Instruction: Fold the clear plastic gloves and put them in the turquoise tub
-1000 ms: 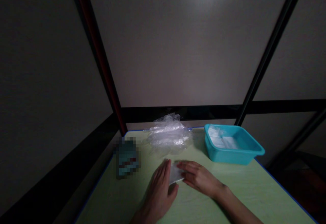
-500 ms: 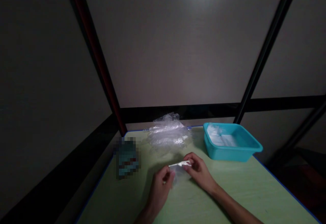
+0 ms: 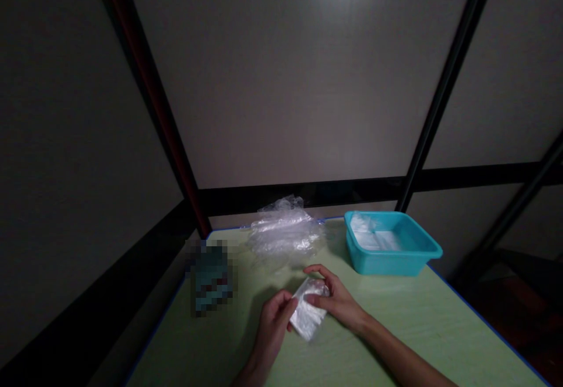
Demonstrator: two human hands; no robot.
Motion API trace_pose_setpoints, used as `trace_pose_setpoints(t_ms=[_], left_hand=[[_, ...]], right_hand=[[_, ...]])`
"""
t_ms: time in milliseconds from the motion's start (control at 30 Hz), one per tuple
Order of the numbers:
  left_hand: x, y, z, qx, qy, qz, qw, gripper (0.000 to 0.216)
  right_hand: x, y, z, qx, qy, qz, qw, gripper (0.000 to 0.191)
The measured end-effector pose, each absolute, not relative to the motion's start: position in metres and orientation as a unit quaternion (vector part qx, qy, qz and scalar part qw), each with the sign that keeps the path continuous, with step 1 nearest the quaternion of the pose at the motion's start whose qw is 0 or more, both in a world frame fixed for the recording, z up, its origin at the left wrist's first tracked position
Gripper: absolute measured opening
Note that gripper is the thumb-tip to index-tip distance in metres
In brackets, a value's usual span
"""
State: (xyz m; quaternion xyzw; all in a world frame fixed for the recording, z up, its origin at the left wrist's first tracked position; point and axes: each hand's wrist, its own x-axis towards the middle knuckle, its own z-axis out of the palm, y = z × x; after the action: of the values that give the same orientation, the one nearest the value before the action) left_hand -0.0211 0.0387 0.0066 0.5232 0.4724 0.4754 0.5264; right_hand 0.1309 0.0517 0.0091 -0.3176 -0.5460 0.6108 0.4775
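A folded clear plastic bag (image 3: 309, 316) is held between my two hands above the near middle of the table. My left hand (image 3: 273, 319) pinches its left edge between thumb and fingers. On the other side, my right hand (image 3: 336, 299) grips the bag with the thumb on top, while its index finger reaches out over the upper edge. Beyond the hands lies a loose heap of clear plastic bags (image 3: 284, 231). To the right stands a turquoise plastic basin (image 3: 387, 264), with folded clear bags (image 3: 376, 239) lying in its left part.
The light green table (image 3: 365, 346) has a blue edge. At its left side is a blurred-out teal item (image 3: 213, 278) whose kind I cannot make out. A grey panelled wall (image 3: 299, 94) with dark strips rises right behind the table.
The bag has turned from a narrow, edge-on strip to a flat folded piece facing me. My right index finger has lifted outward. The view has shifted slightly to the right.
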Motion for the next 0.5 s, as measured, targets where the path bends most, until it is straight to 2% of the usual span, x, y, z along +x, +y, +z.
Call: trace_pose_setpoints(t_ms=[100, 233, 500], left_hand=[[-0.025, 0.041, 0.008, 0.515, 0.478, 0.506, 0.5, 0.04], [-0.027, 0.046, 0.013, 0.493, 0.485, 0.557, 0.46, 0.033], [0.018, 0.08, 0.052, 0.498, 0.443, 0.622, 0.412, 0.023]], right_hand=[[0.123, 0.053, 0.004, -0.328, -0.52, 0.623, 0.483, 0.047], [0.115, 0.058, 0.007, -0.35, -0.511, 0.61, 0.495, 0.033], [0.159, 0.053, 0.074, -0.364, -0.555, 0.545, 0.512, 0.03]])
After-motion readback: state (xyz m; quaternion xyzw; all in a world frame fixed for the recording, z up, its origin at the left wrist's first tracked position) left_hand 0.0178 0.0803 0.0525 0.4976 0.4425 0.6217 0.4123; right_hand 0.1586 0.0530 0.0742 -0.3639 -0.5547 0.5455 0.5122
